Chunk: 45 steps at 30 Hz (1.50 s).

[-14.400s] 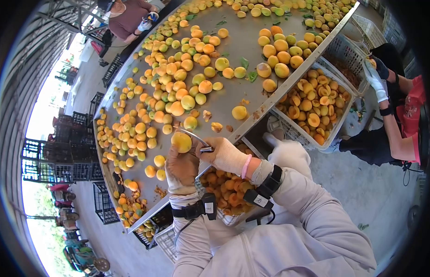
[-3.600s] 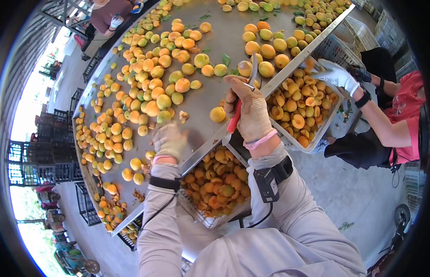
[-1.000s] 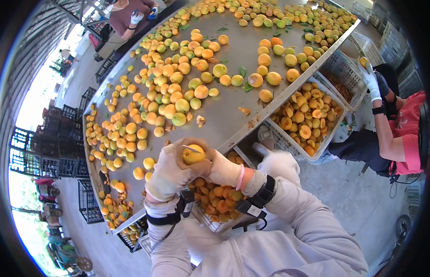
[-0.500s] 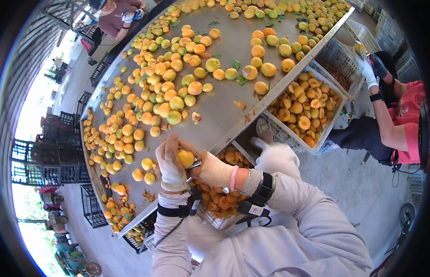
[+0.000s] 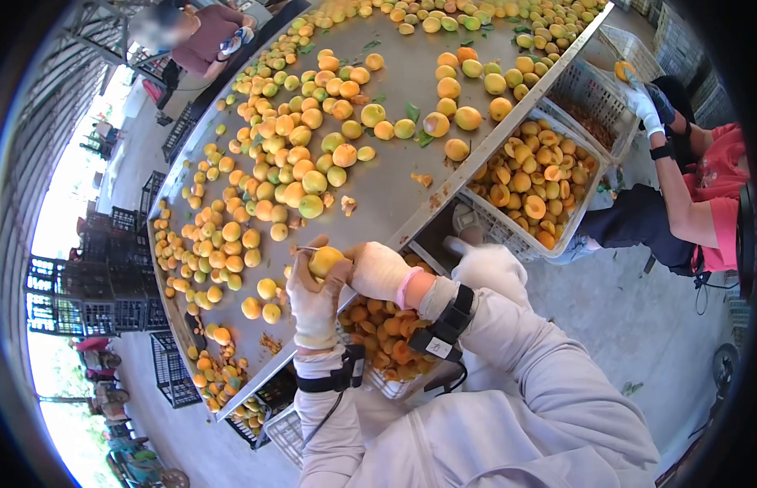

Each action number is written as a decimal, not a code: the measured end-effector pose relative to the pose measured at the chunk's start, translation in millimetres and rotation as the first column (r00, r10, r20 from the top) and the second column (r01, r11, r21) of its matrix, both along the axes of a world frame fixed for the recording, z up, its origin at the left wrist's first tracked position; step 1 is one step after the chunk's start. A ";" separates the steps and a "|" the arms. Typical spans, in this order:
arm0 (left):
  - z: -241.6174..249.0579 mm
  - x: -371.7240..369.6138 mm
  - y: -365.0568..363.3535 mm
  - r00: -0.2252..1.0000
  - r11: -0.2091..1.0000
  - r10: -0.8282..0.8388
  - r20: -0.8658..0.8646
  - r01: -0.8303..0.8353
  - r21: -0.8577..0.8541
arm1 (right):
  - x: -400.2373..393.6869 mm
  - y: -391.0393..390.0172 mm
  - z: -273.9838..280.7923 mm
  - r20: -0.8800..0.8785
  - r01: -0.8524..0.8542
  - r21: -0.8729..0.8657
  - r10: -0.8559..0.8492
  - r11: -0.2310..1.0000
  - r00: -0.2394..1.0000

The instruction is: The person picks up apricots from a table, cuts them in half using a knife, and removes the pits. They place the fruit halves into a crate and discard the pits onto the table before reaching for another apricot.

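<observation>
Since half a second ago both hands have drifted a touch toward 3 o'clock and the apricot (image 5: 325, 261) has turned in my grip: the blade was under the fruit at 5 o'clock then, now a thin metal tip (image 5: 303, 249) pokes out at its 9 o'clock side. My read is the cut has gone round the fruit and I'm near splitting it, but the seam itself is hidden.

Biggest to smallest. Tabletop (image 5: 394, 191), steel sheet, runs from 7 o'clock up to 1 o'clock, scattered with whole apricots, some leaves and pit scraps. White crate (image 5: 591, 175) at its 3 o'clock edge holds halved fruit, looks unchanged. Second crate (image 5: 378, 380) sits right under my wrists at 6 o'clock, also full of halves, partly covered by my arms. A co-worker in a red top at 3 o'clock has a gloved hand (image 5: 641, 103) raised with a fruit, a bit higher up than before. Another person stands far off at 11 o'clock.

My left hand (image 5: 313, 301), gloved, fingers closed round the apricot from below and behind, thumb up its side. My right hand (image 5: 378, 271), gloved, curled tight against the fruit's 3 o'clock side; I judge it clamps the knife handle, though the handle is hidden. Apricot sits between both hands, over the near tabletop edge, above the second crate.
</observation>
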<state>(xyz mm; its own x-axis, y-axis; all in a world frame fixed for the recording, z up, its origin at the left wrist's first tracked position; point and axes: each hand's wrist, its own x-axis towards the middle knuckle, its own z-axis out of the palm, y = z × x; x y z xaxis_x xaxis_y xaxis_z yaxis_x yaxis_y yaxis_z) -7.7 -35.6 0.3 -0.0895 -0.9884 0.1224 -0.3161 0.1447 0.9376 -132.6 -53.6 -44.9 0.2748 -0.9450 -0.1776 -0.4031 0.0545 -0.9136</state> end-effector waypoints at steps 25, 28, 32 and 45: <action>-38.2 -2.6 0.0 0.648 0.918 0.385 -0.658 -0.194 0.346 | 13.7 11.4 -25.2 0.233 -0.018 0.030 0.010 0.999 0.972; -25.7 -11.3 11.4 0.769 0.945 0.307 -0.560 -0.179 0.273 | 4.2 5.6 -27.9 0.298 -0.099 0.016 0.090 0.995 0.950; -2.0 14.4 6.6 0.952 0.967 -0.019 -0.306 0.095 0.235 | -39.6 7.9 22.3 0.334 -0.325 0.184 0.252 0.928 0.908; -19.2 -11.1 26.7 0.853 0.960 0.220 -0.472 -0.104 0.259 | -25.0 15.1 10.0 0.560 -0.432 0.362 0.178 0.826 0.809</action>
<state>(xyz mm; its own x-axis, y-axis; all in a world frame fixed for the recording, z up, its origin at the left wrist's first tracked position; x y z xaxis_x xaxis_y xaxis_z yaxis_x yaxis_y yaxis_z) -18.9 -8.9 -19.0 0.0893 -0.9899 -0.1105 0.1938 -0.0915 0.9768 -157.5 -38.5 -34.9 0.7014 -0.6365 -0.3209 0.0138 0.4622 -0.8866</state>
